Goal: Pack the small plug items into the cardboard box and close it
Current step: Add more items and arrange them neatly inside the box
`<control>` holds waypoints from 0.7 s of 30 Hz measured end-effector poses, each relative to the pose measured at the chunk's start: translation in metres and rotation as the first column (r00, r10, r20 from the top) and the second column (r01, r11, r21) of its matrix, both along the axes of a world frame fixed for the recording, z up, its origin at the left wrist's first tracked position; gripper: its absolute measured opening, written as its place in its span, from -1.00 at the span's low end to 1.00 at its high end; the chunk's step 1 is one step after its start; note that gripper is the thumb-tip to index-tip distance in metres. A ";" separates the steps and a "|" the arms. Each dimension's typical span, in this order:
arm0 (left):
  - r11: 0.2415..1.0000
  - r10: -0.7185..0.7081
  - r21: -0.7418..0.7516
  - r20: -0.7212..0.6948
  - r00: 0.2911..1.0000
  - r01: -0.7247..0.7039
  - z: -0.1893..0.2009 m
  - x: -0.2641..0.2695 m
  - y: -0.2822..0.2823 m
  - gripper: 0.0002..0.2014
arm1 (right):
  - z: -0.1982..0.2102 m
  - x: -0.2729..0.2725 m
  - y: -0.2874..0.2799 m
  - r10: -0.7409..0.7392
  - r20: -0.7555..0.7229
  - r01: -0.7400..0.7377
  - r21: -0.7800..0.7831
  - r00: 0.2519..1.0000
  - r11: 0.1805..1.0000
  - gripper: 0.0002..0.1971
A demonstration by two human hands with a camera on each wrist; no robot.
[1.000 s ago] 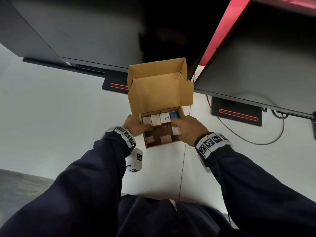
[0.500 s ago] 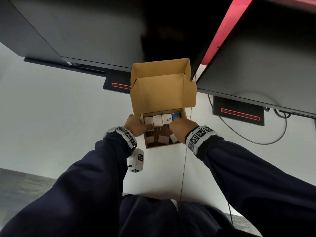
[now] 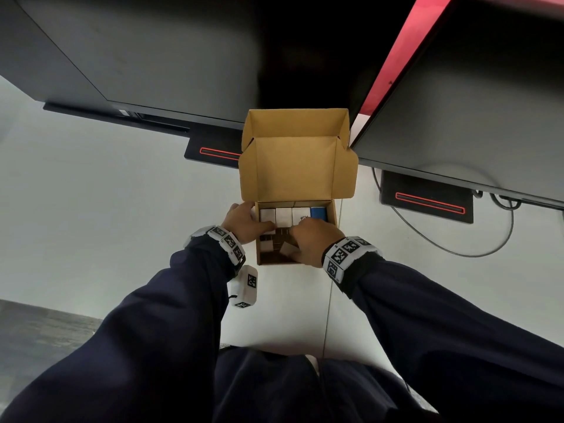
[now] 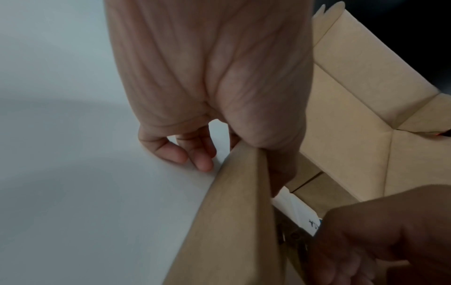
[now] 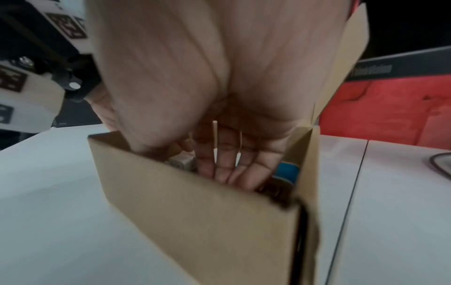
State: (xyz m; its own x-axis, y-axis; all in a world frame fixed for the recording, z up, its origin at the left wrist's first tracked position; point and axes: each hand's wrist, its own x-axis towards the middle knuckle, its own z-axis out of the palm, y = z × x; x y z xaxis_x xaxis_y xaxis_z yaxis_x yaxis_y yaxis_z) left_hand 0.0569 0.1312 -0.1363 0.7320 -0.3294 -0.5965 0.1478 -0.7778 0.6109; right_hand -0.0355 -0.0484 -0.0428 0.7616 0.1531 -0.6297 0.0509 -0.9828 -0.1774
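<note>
Head view: white plug bears unreadable black scrawl.

Right hand covers near right part of cardboard box interior; plugs beneath it not visible. Right fingertips drop behind near box wall; contact with a plug cannot be told. Right wrist view motion-blurred. Left thumb sinks inside box wall, tip hidden. Marking on white plug too small to read. Blue plug partly covered.
</note>
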 end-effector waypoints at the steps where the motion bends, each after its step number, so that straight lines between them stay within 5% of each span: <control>1: 1.000 0.000 0.004 -0.002 1.000 0.000 0.001 0.000 0.000 -0.05 | -0.001 -0.001 0.001 0.012 0.008 -0.012 -0.009 1.000 1.000 -0.67; 7: 1.000 -0.003 0.014 -0.011 1.000 0.003 0.002 -0.001 0.000 -0.06 | -0.001 0.002 0.003 -0.033 -0.027 0.034 0.023 0.999 0.999 -0.69; 11: 1.000 0.006 0.007 -0.010 1.000 -0.006 0.004 -0.001 0.000 -0.03 | -0.005 0.005 -0.002 -0.208 -0.067 0.216 0.135 0.976 0.967 -0.68; 17: 1.000 0.006 0.000 -0.005 1.000 -0.006 0.011 -0.003 -0.001 -0.10 | -0.015 0.000 -0.005 -0.308 -0.011 0.292 0.352 0.951 0.889 -0.62; 21: 1.000 0.010 -0.005 -0.004 1.000 -0.011 0.015 -0.004 -0.002 -0.01 | -0.019 -0.001 -0.002 -0.303 0.006 0.288 0.298 0.953 0.910 -0.72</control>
